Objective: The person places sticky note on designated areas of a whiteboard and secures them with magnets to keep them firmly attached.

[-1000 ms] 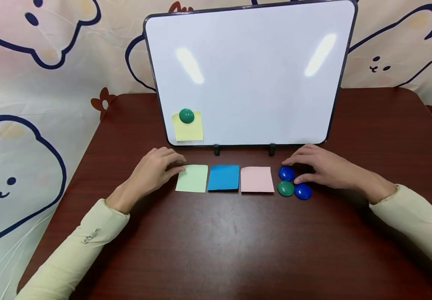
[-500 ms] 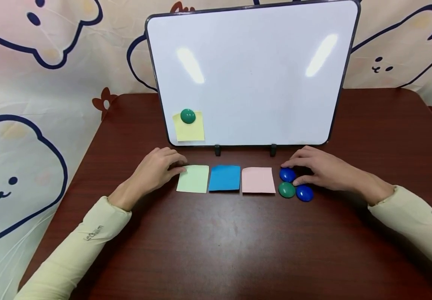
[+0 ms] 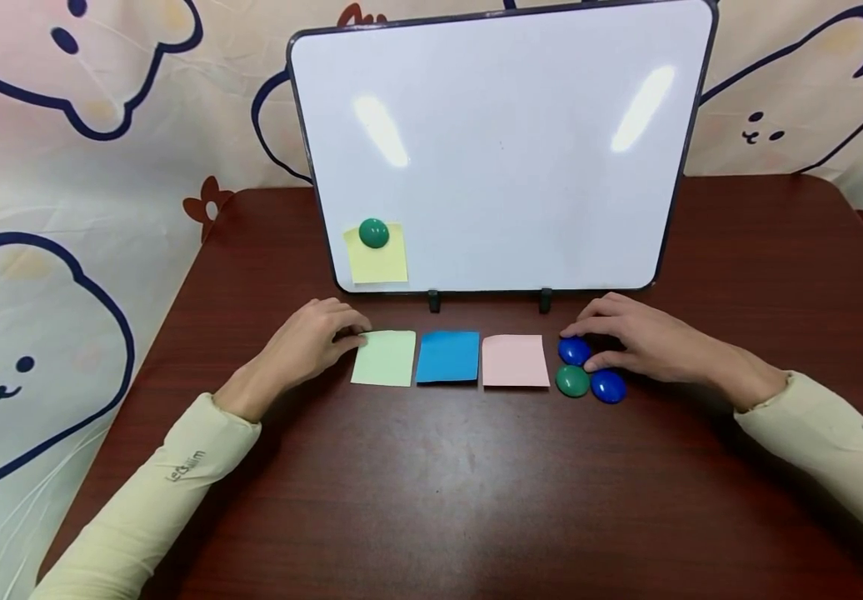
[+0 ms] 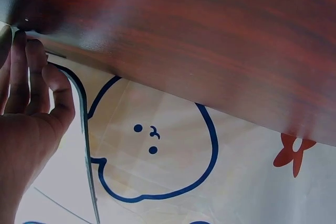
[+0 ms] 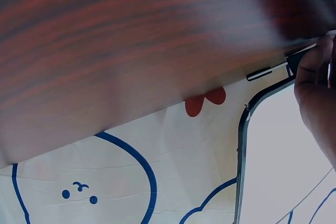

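Observation:
My left hand (image 3: pixel 315 337) rests at the upper left corner of a pale green sticky note (image 3: pixel 385 360), thumb tip touching its edge and fingers loosely bent. In the left wrist view the left hand (image 4: pixel 31 93) has its fingertips down on the table. Beside the green note lie a blue sticky note (image 3: pixel 448 357) and a pink one (image 3: pixel 516 362). My right hand (image 3: pixel 637 340) grips a round blue magnet (image 3: pixel 574 350) between thumb and forefinger; the magnet is still on the table. A green magnet (image 3: pixel 572 381) and a second blue magnet (image 3: pixel 608 387) lie just below it.
A whiteboard (image 3: pixel 506 167) stands on small black feet (image 3: pixel 434 301) behind the notes. A yellow sticky note (image 3: pixel 379 265) hangs at its lower left under a green magnet (image 3: pixel 374 233). Behind the dark wooden table (image 3: pixel 431 500) hangs a patterned cloth (image 3: pixel 139 208).
The head view shifts very slightly. Both hands, the notes and the magnets stay essentially where they were.

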`<move>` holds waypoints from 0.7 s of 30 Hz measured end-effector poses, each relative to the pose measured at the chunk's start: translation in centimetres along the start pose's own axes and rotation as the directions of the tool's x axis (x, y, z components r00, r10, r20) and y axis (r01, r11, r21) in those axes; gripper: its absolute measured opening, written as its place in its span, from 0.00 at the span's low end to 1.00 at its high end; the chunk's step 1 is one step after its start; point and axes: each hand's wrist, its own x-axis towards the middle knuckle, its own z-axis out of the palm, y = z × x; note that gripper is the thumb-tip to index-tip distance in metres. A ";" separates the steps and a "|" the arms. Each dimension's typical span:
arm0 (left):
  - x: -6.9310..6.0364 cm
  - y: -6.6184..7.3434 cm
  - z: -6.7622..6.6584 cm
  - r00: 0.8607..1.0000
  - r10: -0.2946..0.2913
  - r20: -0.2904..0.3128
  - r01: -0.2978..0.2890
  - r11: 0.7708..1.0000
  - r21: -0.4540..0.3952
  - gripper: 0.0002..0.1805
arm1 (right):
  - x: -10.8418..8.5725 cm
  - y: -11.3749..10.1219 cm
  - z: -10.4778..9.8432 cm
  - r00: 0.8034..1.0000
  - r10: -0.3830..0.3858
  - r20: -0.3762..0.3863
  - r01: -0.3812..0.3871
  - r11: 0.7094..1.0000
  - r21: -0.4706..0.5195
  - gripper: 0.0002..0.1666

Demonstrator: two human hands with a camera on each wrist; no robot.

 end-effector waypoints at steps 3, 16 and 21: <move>0.0 -0.1 0.0 1.000 -0.013 0.006 0.013 1.000 -0.013 0.10 | 0.0 -0.1 0.0 1.000 -0.007 -0.002 0.007 1.000 -0.005 0.26; 0.0 -0.2 -0.1 1.000 -0.006 -0.016 0.006 1.000 -0.018 0.07 | 0.0 -0.2 -0.1 1.000 -0.017 -0.009 0.017 1.000 -0.023 0.26; -0.1 -0.3 -0.2 1.000 -0.008 -0.018 0.008 1.000 -0.015 0.07 | -0.1 -0.1 -0.1 0.999 -0.032 -0.020 0.031 0.999 -0.040 0.25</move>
